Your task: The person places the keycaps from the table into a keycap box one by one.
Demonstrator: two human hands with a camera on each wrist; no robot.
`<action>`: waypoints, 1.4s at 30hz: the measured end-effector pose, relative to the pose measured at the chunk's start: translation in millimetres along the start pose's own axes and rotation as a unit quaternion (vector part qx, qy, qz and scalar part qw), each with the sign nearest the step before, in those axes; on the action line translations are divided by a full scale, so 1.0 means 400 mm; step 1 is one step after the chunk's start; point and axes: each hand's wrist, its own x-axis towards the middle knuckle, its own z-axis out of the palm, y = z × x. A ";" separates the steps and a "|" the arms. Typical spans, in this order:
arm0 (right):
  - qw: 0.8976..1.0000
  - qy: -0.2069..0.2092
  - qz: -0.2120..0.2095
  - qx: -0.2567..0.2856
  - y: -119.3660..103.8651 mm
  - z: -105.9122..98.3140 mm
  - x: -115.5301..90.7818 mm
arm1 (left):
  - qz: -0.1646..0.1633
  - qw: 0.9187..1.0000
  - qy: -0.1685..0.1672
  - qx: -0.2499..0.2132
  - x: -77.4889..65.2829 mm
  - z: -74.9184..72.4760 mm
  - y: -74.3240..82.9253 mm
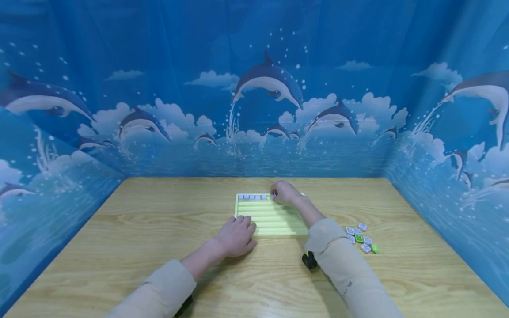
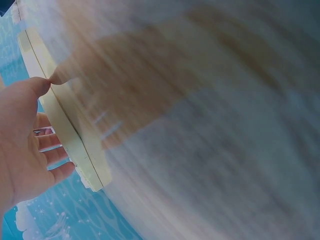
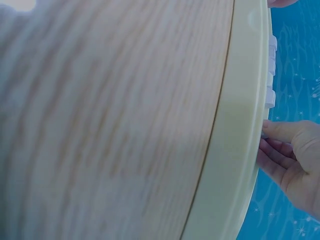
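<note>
A pale yellow-green tray (image 1: pixel 274 227) with long ridged rows lies on the table. Several small whitish tiles (image 1: pixel 252 197) stand side by side at the left of its far row. My right hand (image 1: pixel 287 193) reaches over the tray and pinches a small tile (image 1: pixel 273 196) at that row, just right of the others; the fingers mostly cover it. In the right wrist view, thumb and fingertips meet just past the tray's edge (image 3: pixel 242 100). My left hand (image 1: pixel 235 236) rests at the tray's near left corner. In the left wrist view, its thumb touches the tray's side (image 2: pixel 75 140) and its fingers extend over the top.
Right of the tray, several loose tiles (image 1: pixel 350 231) lie in a loose group on the wooden table (image 1: pixel 159 247), some with a green side (image 1: pixel 359 238) showing. A blue curtain (image 1: pixel 207 159) printed with dolphins stands behind the table and along both sides.
</note>
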 end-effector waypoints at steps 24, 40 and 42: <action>1.000 -0.005 -0.001 -0.016 -0.013 0.008 0.007 | 0.005 1.000 0.012 0.018 0.000 0.006 -0.001; 0.999 -0.006 -0.004 -0.033 -0.021 0.009 0.006 | 0.009 1.000 0.017 0.024 0.000 0.004 0.000; 0.999 -0.005 -0.005 -0.031 -0.021 0.010 0.005 | 0.009 1.000 0.016 0.023 -0.001 0.004 -0.001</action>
